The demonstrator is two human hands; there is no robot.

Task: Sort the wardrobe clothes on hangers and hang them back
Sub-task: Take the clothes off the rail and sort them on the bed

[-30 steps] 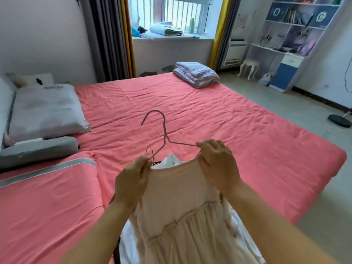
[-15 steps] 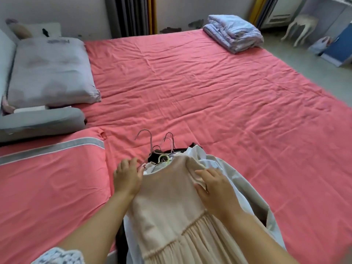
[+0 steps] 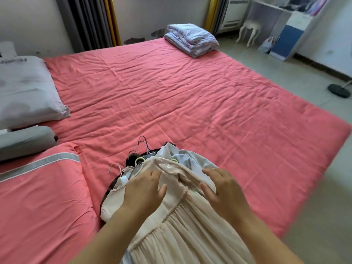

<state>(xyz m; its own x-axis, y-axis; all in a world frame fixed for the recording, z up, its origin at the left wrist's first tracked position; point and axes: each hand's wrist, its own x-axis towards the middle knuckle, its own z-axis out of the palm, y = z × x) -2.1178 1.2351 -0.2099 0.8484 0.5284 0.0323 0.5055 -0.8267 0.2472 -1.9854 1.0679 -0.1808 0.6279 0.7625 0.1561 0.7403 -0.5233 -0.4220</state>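
My left hand lies flat on the bodice of the cream dress, fingers straight and slightly spread, thumb out to the side, pinching nothing. My right hand rests on the dress's other shoulder with its fingers extended over the folded fabric there; I cannot tell whether the fingertips catch any cloth underneath. The dress lies on top of a pile of clothes at the near edge of the pink bed, its pleated skirt running down toward me between my forearms. Under it I see a pale blue-white garment beside my right hand and something black at the pile's far end. Several wire hanger hooks poke out beyond the dress's neckline, one with a light green hook. Farther off, a folded lilac quilt sits at the bed's far corner, and a grey pillow lies at the left.
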